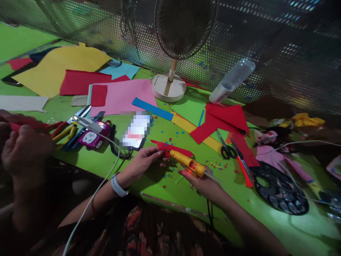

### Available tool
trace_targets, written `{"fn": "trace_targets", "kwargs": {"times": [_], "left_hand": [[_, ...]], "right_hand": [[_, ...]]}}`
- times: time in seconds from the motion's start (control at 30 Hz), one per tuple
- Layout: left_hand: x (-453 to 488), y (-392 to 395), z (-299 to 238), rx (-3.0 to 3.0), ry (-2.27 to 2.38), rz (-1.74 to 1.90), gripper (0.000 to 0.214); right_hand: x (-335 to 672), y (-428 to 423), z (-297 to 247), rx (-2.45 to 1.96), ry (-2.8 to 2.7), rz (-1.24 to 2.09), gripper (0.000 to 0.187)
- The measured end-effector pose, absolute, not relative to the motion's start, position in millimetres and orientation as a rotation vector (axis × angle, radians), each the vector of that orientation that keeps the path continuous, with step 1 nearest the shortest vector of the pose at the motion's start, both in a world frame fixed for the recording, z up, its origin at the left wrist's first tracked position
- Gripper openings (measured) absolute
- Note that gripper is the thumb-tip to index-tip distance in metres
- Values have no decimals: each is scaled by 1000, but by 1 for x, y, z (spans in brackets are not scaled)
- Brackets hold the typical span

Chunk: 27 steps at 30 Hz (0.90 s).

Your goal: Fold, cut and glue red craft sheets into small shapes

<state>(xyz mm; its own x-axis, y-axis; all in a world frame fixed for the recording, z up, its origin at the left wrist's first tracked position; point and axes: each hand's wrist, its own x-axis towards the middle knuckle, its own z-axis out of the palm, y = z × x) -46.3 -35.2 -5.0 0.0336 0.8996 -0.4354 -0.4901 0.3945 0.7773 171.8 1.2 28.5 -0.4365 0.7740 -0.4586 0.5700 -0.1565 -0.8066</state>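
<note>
My right hand (197,181) grips a yellow hot glue gun (185,160), whose nozzle points left. A clear glue stick (213,176) juts from its back end, and a small orange light glows on its body. My left hand (145,160), with a pale band on the wrist, pinches the left part of a folded red paper piece (178,148). The nozzle tip is at the paper beside my left fingertips; whether it touches cannot be made out. A lit phone (137,131) lies just beyond my left hand.
Another person's hands (23,153) work with red material at left. Nearby are a purple power socket (93,137) and a white cable (112,174). A fan (168,89) and bottle (231,81) stand behind. Scissors (227,151), a red cutter (244,167) and a black palette (282,192) lie right.
</note>
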Motion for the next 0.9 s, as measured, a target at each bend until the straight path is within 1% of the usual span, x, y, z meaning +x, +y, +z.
{"fn": "trace_targets", "kwargs": {"times": [0.17,0.37,0.53,0.73,0.83,0.9], "left_hand": [[-46,-35,-6,482,1071,1142,25],[-46,-35,-5,502,1077,1138,23],[-46,-35,-5,511,1069,1142,24],[-46,-35,-3,621,1154,1154,26],[-47,-35,-3,728,1211,1196,26],[-48,-36,-4,738,1237,1199,26]], "right_hand": [[172,2,28,-1548,-1937,1634,31],[172,2,29,-1526,-1938,1628,29],[172,2,31,-1557,-1914,1664,32],[174,1,26,-1530,-1929,1669,31],[175,0,28,-1480,-2018,1554,31],[179,0,33,-1420,-2132,1317,31]]}}
